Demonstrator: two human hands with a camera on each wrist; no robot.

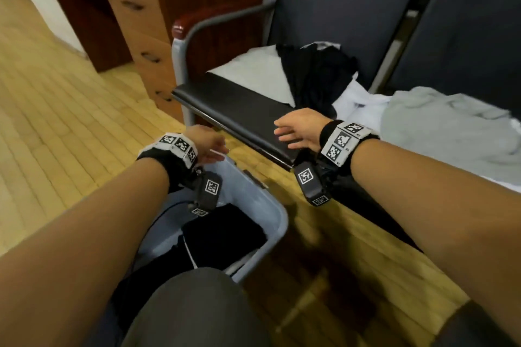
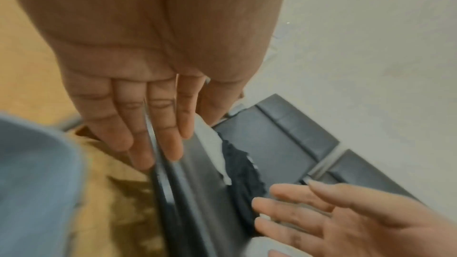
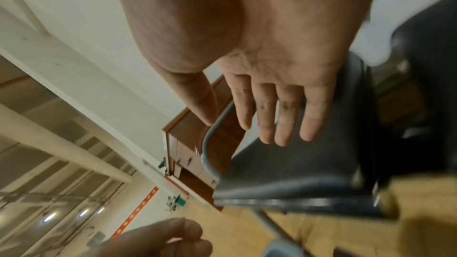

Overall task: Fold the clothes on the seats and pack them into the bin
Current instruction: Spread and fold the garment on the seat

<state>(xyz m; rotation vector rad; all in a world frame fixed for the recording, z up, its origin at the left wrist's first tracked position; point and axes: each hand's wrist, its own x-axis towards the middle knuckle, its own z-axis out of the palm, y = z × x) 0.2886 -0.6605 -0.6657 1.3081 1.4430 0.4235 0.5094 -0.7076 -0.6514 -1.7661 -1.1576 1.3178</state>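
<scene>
My left hand [image 1: 210,144] hovers over the far rim of the grey-blue bin [image 1: 277,217], fingers straight and holding nothing [image 2: 153,140]. A folded black garment [image 1: 225,234] lies inside the bin. My right hand [image 1: 293,131] is spread open above the front edge of the left seat [image 1: 239,113], holding nothing [image 3: 279,116]. On that seat lie a crumpled black garment [image 1: 315,76] and a white garment [image 1: 253,70]. A white shirt [image 1: 355,104] and a grey garment [image 1: 451,127] lie further right.
The bin stands on the wooden floor [image 1: 56,121] in front of the seats, by my knee [image 1: 191,304]. The seat's metal armrest [image 1: 214,22] rises at the left. A wooden drawer cabinet [image 1: 135,22] stands behind it.
</scene>
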